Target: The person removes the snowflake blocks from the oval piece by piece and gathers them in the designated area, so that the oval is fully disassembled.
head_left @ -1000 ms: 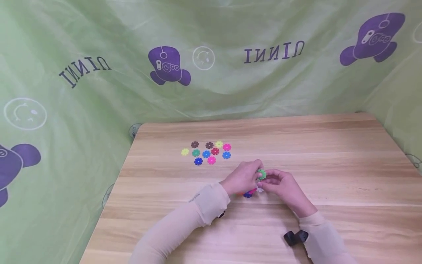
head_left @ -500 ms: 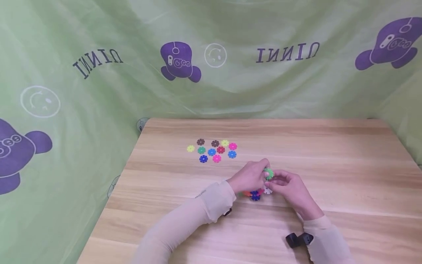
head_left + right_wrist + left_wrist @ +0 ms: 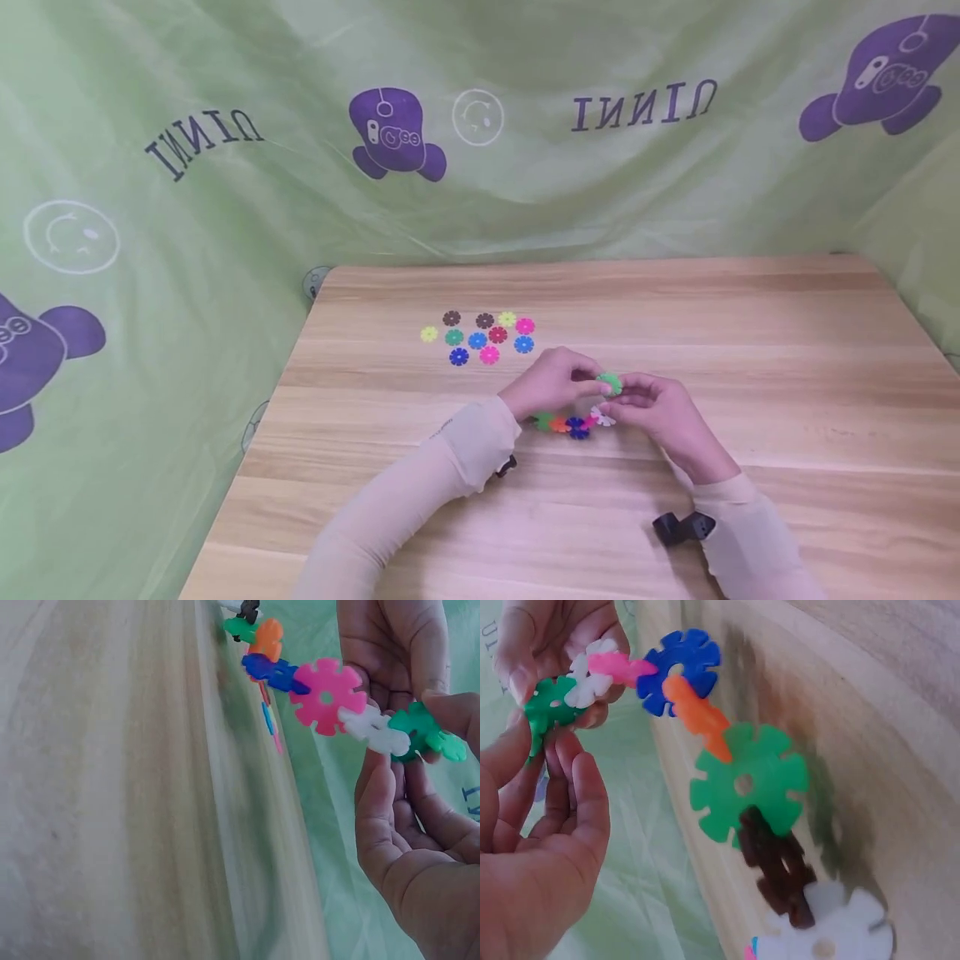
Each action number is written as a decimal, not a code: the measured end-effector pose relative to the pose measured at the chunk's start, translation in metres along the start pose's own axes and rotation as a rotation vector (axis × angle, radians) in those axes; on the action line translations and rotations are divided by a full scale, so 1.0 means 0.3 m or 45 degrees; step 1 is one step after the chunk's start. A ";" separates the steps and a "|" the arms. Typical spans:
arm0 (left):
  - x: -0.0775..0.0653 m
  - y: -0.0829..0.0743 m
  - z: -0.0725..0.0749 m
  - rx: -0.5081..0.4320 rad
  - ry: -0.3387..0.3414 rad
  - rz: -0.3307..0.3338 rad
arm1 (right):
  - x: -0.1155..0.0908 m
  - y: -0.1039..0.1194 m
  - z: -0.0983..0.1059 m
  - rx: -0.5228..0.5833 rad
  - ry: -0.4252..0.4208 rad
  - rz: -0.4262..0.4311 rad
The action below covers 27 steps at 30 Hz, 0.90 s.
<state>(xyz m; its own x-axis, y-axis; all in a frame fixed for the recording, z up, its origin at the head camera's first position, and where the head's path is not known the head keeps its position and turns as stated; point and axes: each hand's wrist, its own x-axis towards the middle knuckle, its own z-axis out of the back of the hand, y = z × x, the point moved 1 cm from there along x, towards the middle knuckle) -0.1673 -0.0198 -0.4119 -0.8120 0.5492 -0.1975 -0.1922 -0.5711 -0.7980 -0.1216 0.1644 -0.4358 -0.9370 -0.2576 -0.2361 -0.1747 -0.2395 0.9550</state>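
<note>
My left hand (image 3: 551,383) and right hand (image 3: 671,421) meet above the table, both pinching green at the end of a chain of slotted snowflake discs. The left wrist view has the left hand (image 3: 544,877) at lower left, its thumb on a green snowflake disc (image 3: 551,709). In the right wrist view, the right hand (image 3: 435,877) holds this green end (image 3: 409,724), where a lighter green piece (image 3: 448,745) juts out. A white disc (image 3: 375,730), a pink disc (image 3: 328,697), a blue disc (image 3: 679,671), an orange disc (image 3: 697,716) and more follow along the chain.
Several loose snowflake discs lie flat beyond the left hand, among them a red one (image 3: 497,334) and a dark blue one (image 3: 459,357). The wooden table (image 3: 750,333) ends at a green printed cloth (image 3: 525,200). A black wrist camera (image 3: 682,528) sits by the right sleeve.
The left hand's fingers have shifted on the green disc, with the thumb now extended along it. The green disc has tilted. More of the chain shows beneath the hands. The head view has shifted.
</note>
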 end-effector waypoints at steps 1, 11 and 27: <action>0.000 0.000 -0.001 0.018 -0.007 0.003 | -0.001 0.001 -0.002 -0.001 0.008 0.001; -0.019 -0.025 -0.010 0.050 -0.108 0.020 | -0.008 -0.004 -0.015 0.013 0.019 0.013; -0.043 0.261 0.196 0.155 -0.439 0.398 | -0.013 -0.028 -0.002 -0.021 -0.018 0.018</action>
<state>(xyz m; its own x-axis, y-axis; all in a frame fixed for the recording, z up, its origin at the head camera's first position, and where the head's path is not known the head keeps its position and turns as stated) -0.2043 -0.1074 -0.4385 -0.9726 0.1171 -0.2010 0.0442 -0.7554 -0.6538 -0.1164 0.1670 -0.4432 -0.9436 -0.2475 -0.2200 -0.1568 -0.2513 0.9551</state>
